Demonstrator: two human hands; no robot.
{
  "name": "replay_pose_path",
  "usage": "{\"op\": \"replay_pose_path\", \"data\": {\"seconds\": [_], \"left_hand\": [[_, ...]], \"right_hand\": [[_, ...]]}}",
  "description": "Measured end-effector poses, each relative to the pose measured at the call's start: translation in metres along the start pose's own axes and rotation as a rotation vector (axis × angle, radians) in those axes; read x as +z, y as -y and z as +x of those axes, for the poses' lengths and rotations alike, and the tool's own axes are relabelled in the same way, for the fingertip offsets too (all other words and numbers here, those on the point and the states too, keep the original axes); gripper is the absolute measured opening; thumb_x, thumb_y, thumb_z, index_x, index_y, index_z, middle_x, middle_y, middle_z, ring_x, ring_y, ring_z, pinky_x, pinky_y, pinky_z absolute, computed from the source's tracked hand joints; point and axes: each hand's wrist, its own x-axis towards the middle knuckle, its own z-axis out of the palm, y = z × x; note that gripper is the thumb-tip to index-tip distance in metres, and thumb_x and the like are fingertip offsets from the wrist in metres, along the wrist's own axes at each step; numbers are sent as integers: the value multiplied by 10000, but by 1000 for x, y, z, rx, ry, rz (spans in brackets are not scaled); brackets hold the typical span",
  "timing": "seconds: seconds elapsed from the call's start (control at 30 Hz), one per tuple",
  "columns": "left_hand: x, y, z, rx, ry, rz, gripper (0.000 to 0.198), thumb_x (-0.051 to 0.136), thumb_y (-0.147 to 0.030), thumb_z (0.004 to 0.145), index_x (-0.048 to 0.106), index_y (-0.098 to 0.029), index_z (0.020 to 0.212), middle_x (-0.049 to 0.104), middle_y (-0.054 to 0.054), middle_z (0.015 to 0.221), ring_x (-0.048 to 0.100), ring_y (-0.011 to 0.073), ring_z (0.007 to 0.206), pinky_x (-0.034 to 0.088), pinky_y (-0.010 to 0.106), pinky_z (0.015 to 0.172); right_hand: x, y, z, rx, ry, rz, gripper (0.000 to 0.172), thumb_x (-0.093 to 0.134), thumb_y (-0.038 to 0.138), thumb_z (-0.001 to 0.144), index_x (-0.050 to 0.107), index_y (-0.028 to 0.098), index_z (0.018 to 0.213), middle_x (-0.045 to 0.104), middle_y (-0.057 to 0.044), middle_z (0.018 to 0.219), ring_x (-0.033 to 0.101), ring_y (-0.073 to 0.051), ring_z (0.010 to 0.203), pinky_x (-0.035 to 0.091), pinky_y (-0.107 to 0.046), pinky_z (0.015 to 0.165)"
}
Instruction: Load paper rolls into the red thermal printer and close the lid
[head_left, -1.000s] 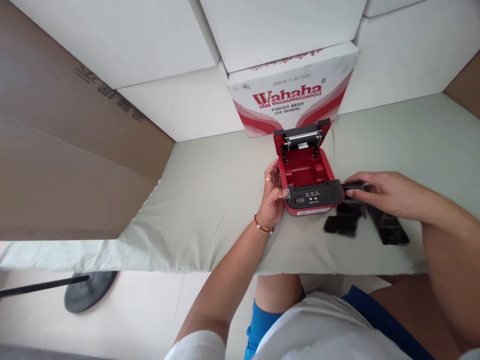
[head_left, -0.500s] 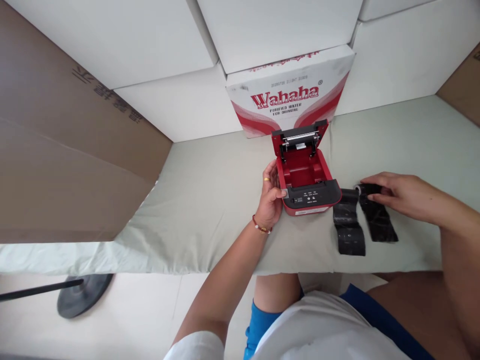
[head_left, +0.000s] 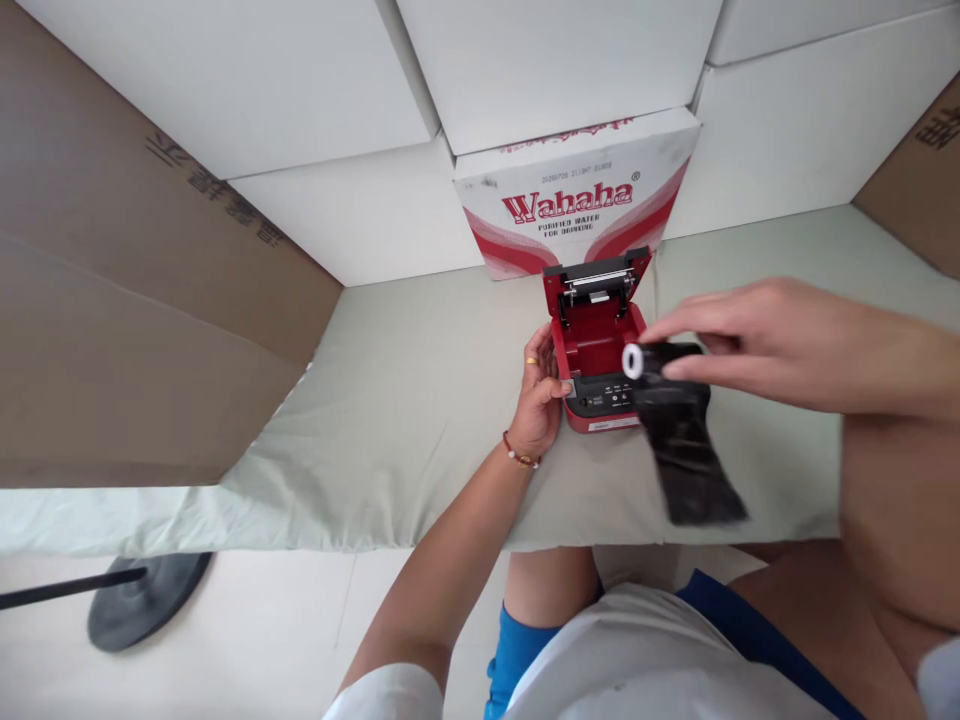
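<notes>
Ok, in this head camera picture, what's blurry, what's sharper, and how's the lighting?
Head view: the bare right hand and the white-cored black roll with its hanging strip look blurred; the open red and black plastic device looks crisper; lighting seems soft, with pale sheen on the strip.

From the red printer (head_left: 591, 352), open bench (head_left: 420, 390) runs toward 9 o'clock past the left hand (head_left: 536, 400). The raised lid (head_left: 598, 284) and carton (head_left: 574, 205) block 12 o'clock; the right hand (head_left: 765, 335) and black roll (head_left: 679, 425) bar 3 o'clock.
</notes>
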Motion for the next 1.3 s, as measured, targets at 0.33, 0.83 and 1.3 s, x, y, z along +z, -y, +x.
{"op": "replay_pose_path", "data": {"seconds": [0.33, 0.83, 1.3], "left_hand": [[0, 5, 0, 24, 15, 43, 814, 885, -455, 717, 594, -362, 1472, 569, 43, 1637, 463, 356, 1596, 354, 514, 1337], [8, -13, -38, 906, 145, 1055, 364, 747, -312, 842, 819, -376, 1193, 700, 81, 1182, 627, 368, 1297, 522, 631, 1135], [5, -7, -40, 852, 146, 1068, 351, 803, -363, 793, 842, -419, 1137, 658, 77, 1217, 550, 403, 1388, 379, 710, 1250]], "right_hand": [[72, 21, 83, 296, 17, -389, 390, 622, 289, 995, 810, 299, 1337, 862, -111, 1122, 773, -316, 950, 519, -389, 741], [51, 23, 64, 52, -153, 52, 216, 650, 340, 1033, 857, 283, 1053, 871, -4, 1042, 776, -220, 916, 566, -344, 849], [77, -1, 50, 3, -622, 33, 428, 422, 392, 1163, 813, 233, 1230, 835, -96, 1323, 748, -277, 1276, 529, -467, 1185]]}}
